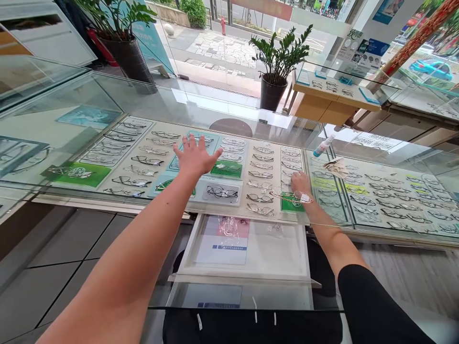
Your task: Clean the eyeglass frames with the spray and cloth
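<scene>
"Any readable lettering?"

"None. The dark-blue printed strip (pixel 234 248) on the pale paper sheet (pixel 222 258) in my shallow white drawer (pixel 278 260) is too small; the little white tag (pixel 304 198) by my right hand (pixel 301 183), too."

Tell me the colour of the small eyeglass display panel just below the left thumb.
The display panel is green, seen best in the head view.

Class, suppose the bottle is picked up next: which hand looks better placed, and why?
Probably the person's right hand: in this view it is clearly nearer the bottle, while the left hand is spread farther away, on the bottle's left.
</scene>
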Tool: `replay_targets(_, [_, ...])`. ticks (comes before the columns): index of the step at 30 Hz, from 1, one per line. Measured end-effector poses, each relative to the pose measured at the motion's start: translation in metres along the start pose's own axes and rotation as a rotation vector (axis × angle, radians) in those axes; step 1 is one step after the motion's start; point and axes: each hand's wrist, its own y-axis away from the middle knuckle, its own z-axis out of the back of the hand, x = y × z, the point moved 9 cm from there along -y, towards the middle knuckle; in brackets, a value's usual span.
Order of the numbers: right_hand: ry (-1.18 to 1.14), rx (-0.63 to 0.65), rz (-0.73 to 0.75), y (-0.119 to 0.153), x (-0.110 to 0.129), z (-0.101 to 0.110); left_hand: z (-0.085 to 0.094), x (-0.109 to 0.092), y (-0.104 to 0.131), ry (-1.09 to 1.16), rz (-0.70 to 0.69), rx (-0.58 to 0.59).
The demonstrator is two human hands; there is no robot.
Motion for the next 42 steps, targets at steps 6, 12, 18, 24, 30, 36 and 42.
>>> replay_targets(6, [-0.051, 0.033, 0.027, -0.013, -0.007, -0.002, 0.002, -0.001, 0.001, -0.001, 0.003, 0.015])
replay_targets(12, [-0.090, 0.017, 0.001, -0.016, -0.006, 0.009, 0.002, 0.000, 0.000, -0.007, 0.011, 0.015])
replay_targets(18, [-0.134, -0.084, -0.047, 0.001, 0.006, 0.035, -0.002, 0.003, -0.005, -0.017, 0.009, -0.008])
replay_targets(24, [-0.218, -0.098, 0.040, 0.054, 0.038, 0.061, 0.003, 0.000, -0.001, -0.016, 0.011, -0.005])
replay_targets(30, [-0.354, 0.087, 0.246, 0.155, 0.087, 0.070, 0.003, -0.001, 0.000, -0.008, -0.001, -0.004])
replay_targets(36, [-0.683, 0.560, 0.400, 0.250, 0.134, 0.128, 0.002, -0.001, 0.000, -0.031, 0.010, 0.014])
replay_targets(42, [-0.752, 0.385, 0.584, 0.244, 0.136, 0.264, 0.001, -0.001, -0.002, -0.039, 0.015, 0.012])
